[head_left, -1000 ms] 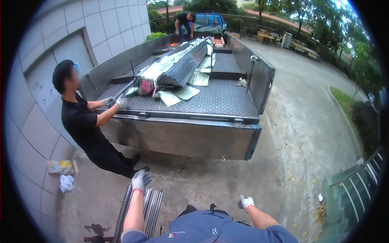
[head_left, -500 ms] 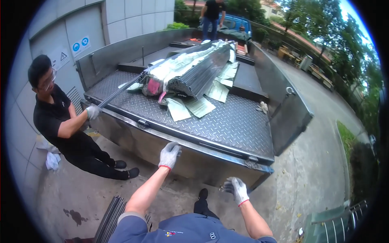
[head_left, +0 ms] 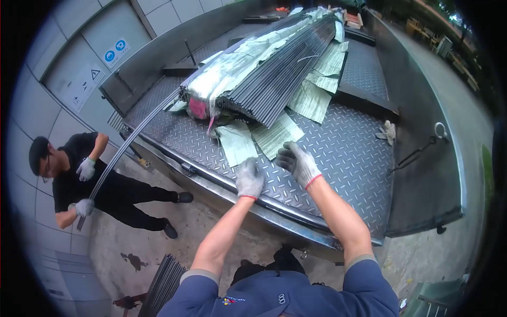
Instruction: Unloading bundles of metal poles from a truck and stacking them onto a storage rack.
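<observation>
Both my hands wear pale knitted gloves with red cuffs and reach over the rear edge of the truck bed (head_left: 343,174). My left hand (head_left: 250,179) is above the bed's rear edge, its fingers loosely bent, with nothing seen in it. Farther in and to the right, my right hand (head_left: 300,165) has its fingers apart and holds nothing visible. Just beyond them lies a large bundle of long dark metal rods (head_left: 280,74), its end toward me. Pale green woven wrapping (head_left: 237,142) hangs loose from it, near my fingers. A pink patch (head_left: 198,108) shows on the bundle's end.
At left a co-worker (head_left: 79,171) in black grips several long rods (head_left: 122,149) that slope down from the bed. A side panel (head_left: 430,137) stands at right, with a glove (head_left: 388,132) lying near it. More rods (head_left: 161,285) lie on the ground by my left.
I have moved closer to the truck, and both hands have come forward over the bed. The co-worker has drawn the rods farther out to the left, bending down.
</observation>
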`<state>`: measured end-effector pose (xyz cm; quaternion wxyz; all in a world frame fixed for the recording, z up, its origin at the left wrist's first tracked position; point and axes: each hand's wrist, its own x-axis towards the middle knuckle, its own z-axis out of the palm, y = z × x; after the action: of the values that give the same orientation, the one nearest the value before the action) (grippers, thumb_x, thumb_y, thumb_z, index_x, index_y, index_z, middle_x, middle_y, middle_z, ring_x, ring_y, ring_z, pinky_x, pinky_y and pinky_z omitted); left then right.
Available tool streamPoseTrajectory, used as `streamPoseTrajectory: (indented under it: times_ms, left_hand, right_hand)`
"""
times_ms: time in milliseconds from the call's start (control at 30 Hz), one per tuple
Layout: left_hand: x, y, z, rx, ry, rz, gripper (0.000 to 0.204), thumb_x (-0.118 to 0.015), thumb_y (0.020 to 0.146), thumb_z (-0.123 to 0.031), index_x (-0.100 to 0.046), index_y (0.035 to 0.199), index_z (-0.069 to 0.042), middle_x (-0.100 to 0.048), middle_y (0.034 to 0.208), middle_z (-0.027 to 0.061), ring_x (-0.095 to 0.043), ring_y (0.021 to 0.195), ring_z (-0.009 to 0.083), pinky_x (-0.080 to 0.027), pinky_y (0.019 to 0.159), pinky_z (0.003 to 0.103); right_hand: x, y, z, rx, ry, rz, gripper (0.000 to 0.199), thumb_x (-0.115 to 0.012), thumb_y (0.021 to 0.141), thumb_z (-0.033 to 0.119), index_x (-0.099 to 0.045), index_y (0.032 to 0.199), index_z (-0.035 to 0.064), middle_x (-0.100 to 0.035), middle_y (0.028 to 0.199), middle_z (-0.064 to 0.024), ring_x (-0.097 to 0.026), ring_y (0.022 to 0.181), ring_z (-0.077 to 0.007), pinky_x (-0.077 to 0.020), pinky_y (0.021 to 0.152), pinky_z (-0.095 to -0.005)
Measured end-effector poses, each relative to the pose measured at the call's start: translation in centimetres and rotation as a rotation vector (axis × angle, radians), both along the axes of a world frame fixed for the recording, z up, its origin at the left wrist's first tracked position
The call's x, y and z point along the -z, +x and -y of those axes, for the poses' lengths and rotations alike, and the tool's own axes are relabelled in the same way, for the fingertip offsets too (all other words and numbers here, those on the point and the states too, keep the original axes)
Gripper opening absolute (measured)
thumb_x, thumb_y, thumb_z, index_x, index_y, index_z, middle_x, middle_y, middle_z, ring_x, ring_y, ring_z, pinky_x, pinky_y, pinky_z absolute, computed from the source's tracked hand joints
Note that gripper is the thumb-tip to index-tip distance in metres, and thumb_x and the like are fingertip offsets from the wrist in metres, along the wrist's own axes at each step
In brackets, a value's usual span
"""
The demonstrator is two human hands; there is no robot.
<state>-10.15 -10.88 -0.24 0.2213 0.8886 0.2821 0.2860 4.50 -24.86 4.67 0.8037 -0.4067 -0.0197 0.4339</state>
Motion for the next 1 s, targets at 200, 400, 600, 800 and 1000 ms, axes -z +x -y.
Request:
streamPoseTrajectory:
  times_ms: [200,400,600,800,1000]
  left_hand:
    - [0.4,0.9,0.7,0.025,0.147,-0.154,0.038,-0.073,0.080,-0.023,-0.062,0.112,-0.004,-0.061,0.122,0.0201,-0.052,0.123,0.0420,-0.044,0.104,0.051]
    - [0.4,1.9,0.9,0.054,0.171,-0.100,0.035,-0.073,0.079,-0.020,-0.061,0.107,-0.003,-0.061,0.119,0.0203,-0.053,0.120,0.0432,-0.045,0.102,0.052]
    - [0.5,2.6,1.2,0.063,0.052,-0.190,0.040,-0.073,0.082,-0.019,-0.063,0.117,-0.004,-0.061,0.132,0.0208,-0.050,0.131,0.0452,-0.040,0.111,0.052]
    - [-0.5,1.0,0.6,0.028,0.024,-0.217,0.039,-0.073,0.081,-0.016,-0.063,0.116,-0.003,-0.062,0.129,0.0218,-0.052,0.128,0.0457,-0.041,0.109,0.052]
    - [-0.2,2.0,1.0,0.072,0.046,-0.186,0.038,-0.073,0.080,-0.015,-0.063,0.114,-0.003,-0.062,0.128,0.0216,-0.053,0.126,0.0449,-0.042,0.108,0.053]
  right_hand:
    - [3.3,6.4,-6.7,0.056,-0.021,-0.133,0.038,-0.065,0.100,0.029,-0.056,0.126,0.0024,-0.065,0.108,-0.0152,-0.068,0.093,-0.0287,-0.0616,0.080,-0.0427]
    - [4.6,10.3,-12.8,0.036,-0.092,-0.019,0.081,-0.074,0.092,0.045,-0.042,0.148,-0.0035,-0.057,0.138,-0.0221,-0.061,0.120,-0.0372,-0.0509,0.100,-0.0511]
    - [7.5,12.8,-16.2,0.155,-0.067,-0.039,0.081,-0.083,0.085,0.036,-0.049,0.141,-0.0122,-0.059,0.138,-0.0233,-0.062,0.122,-0.0314,-0.0492,0.104,-0.0433]
    - [4.7,10.8,-18.3,0.232,-0.180,-0.057,0.078,-0.085,0.085,0.031,-0.051,0.137,-0.0154,-0.063,0.134,-0.0225,-0.065,0.119,-0.0299,-0.0512,0.103,-0.0384]
    - [6.8,12.1,-18.0,0.329,-0.120,0.006,0.067,-0.083,0.086,0.023,-0.054,0.133,-0.0152,-0.066,0.126,-0.0209,-0.069,0.109,-0.0301,-0.0567,0.094,-0.0383]
